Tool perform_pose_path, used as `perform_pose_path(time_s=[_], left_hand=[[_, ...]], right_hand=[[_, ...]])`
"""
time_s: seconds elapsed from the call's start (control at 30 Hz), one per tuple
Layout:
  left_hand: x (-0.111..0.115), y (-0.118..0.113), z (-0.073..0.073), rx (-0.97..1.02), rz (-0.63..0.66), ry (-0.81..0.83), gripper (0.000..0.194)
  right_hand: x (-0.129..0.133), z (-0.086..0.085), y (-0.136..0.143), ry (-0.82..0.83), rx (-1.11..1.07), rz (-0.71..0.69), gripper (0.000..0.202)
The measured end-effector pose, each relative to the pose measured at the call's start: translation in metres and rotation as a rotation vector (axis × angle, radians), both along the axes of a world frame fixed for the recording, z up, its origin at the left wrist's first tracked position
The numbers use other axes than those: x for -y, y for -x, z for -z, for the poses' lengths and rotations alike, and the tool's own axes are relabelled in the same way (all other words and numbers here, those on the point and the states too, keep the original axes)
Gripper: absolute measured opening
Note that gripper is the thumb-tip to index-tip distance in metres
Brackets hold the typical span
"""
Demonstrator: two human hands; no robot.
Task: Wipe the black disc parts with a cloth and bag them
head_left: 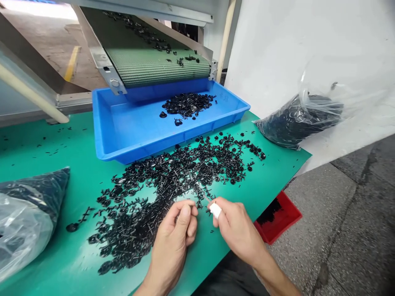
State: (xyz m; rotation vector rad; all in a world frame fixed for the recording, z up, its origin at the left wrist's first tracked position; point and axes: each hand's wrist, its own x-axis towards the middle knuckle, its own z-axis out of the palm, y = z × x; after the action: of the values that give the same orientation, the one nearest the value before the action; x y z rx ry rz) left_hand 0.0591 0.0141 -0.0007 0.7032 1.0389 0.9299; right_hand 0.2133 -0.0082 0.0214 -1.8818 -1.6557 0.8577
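Observation:
Above the near edge of the green table, my left hand (176,236) is closed, its thumb pressed against the curled fingers. Anything in that pinch is hidden. Just to its right, my right hand (237,228) is closed on a small thin-tipped tool with a white grip (215,210); its narrow tip points toward the left hand. The tool's exact kind is unclear. Right beyond both hands spreads a wide heap of small black plastic parts (185,168), some round like caps and some branched like sprue pieces.
A blue tray (173,137) holding more black parts sits below a green conveyor belt (154,61). Filled plastic bags lie at left (31,213) and right (296,119) on the green table (271,176). A red bin (285,220) stands lower, beyond the table's right edge.

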Motion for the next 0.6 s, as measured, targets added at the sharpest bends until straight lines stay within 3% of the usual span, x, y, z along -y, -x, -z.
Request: perform_pose_path(time_s=[0.17, 0.33, 0.5, 0.6], left_hand=[[-0.003, 0.000, -0.009, 0.102, 0.009, 0.045, 0.024], [-0.007, 0.002, -0.014, 0.242, -0.007, 0.084, 0.029], [-0.008, 0.008, -0.015, 0.285, 0.050, 0.137, 0.019], [-0.009, 0.008, -0.018, 0.251, 0.046, 0.178, 0.024]], right_hand=[[-0.027, 0.002, -0.003, -0.185, 0.217, -0.032, 0.023], [-0.055, 0.000, 0.013, -0.172, 0.404, -0.098, 0.016], [-0.061, -0.001, 0.016, -0.183, 0.412, -0.109, 0.017], [-0.054, -0.005, 0.010, -0.198, 0.338, -0.111, 0.017]])
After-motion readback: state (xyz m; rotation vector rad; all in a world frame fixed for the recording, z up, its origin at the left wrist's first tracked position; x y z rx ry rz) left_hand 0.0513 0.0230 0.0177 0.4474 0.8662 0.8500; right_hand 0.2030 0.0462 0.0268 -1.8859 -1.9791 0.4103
